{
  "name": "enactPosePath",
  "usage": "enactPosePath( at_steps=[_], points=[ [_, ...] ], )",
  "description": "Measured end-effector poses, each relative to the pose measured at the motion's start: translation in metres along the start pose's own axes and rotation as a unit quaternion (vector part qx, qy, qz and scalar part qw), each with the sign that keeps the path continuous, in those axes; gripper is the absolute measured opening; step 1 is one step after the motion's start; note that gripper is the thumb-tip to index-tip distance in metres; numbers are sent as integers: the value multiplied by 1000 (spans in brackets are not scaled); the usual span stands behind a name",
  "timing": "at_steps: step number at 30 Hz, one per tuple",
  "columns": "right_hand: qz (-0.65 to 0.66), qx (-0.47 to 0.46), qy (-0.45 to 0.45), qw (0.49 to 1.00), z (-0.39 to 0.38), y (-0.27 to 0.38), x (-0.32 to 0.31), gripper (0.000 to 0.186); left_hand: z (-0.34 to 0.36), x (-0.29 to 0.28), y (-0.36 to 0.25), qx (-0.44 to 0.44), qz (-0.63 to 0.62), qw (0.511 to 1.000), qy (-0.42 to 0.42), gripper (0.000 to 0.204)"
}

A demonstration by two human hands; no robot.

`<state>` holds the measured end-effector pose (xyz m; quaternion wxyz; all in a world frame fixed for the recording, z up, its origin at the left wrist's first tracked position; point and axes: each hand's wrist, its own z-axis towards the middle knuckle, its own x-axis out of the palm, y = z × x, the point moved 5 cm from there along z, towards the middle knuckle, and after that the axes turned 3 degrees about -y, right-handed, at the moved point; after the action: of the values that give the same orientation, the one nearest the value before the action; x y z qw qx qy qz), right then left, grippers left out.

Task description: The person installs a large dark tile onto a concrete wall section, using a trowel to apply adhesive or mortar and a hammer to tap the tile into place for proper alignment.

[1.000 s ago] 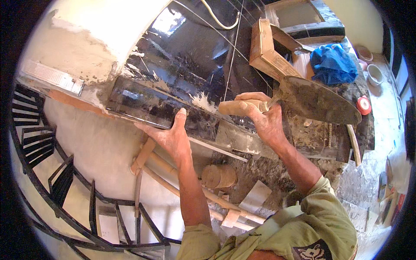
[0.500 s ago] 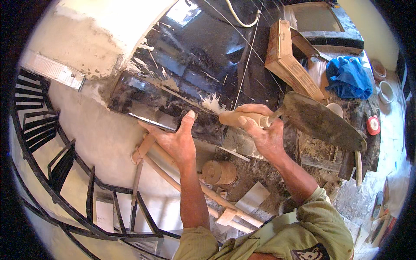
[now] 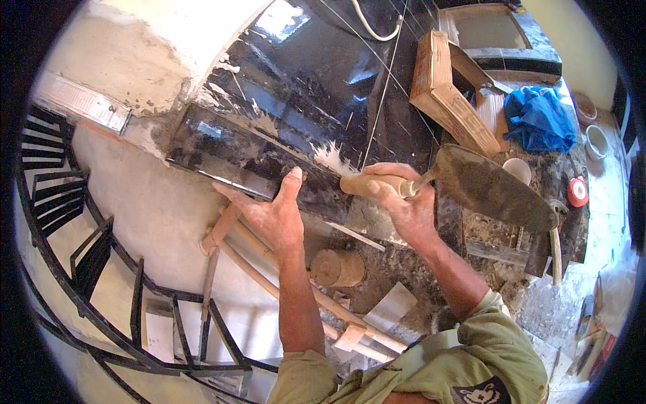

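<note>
- At the lower edge of my feed are olive sleeves [image 3: 303, 377], the forearms reaching up to the counter's front edge.
- I see the left hand [image 3: 272, 215] spread wide, thumb laid on the face of a black tile strip [image 3: 232, 155] along that front edge, index finger stretched toward the strip's lower side. The other fingers are mostly out of my sight, so I can't tell whether they hook underneath.
- The right hand [image 3: 414, 210] is curled round the wooden handle [image 3: 360, 184] of a mason's trowel [image 3: 494, 190], held just by the strip's right end.
- The trowel's long axis runs left to right, dipping to the right: handle butt toward the strip, mortar-smeared blade toward the counter's right end. I can't make out whether the butt touches the tile.
- Behind the blade, a white bowl [image 3: 517, 168] is partly covered. Near the counter's right edge I have a red-and-white reel [image 3: 577, 192] and a tool with a pale handle [image 3: 556, 256], its head hard to make out.
- Beyond, the glossy black counter [image 3: 303, 94] carries an open cardboard box [image 3: 451, 114] and a crumpled blue sheet [image 3: 538, 120], cloth or plastic, I can't say.
- Farthest, a pale hose [image 3: 377, 32] is cut off by my upper edge.
</note>
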<state>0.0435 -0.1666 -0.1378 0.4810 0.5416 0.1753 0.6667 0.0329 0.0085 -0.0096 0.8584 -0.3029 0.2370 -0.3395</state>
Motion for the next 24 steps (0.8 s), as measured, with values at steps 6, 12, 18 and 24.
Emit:
enactPosePath(
  at_steps=[6, 12, 18, 24],
  points=[
    [69, -54, -9, 996, -3, -10, -4, 25, 1, 3, -1, 12, -10, 1000, 8, 115],
    [7, -4, 1, 1000, -6, 2, -4, 26, 0, 2, 1, 19, -48, 999, 6, 114],
    [37, 9, -11, 999, -8, -1, 0, 27, 0, 5, -7, 38, -46, 998, 3, 113],
    [-14, 27, -6, 1000, -9, -5, -11, 29, 5, -1, 4, 49, -35, 998, -2, 114]
  ],
)
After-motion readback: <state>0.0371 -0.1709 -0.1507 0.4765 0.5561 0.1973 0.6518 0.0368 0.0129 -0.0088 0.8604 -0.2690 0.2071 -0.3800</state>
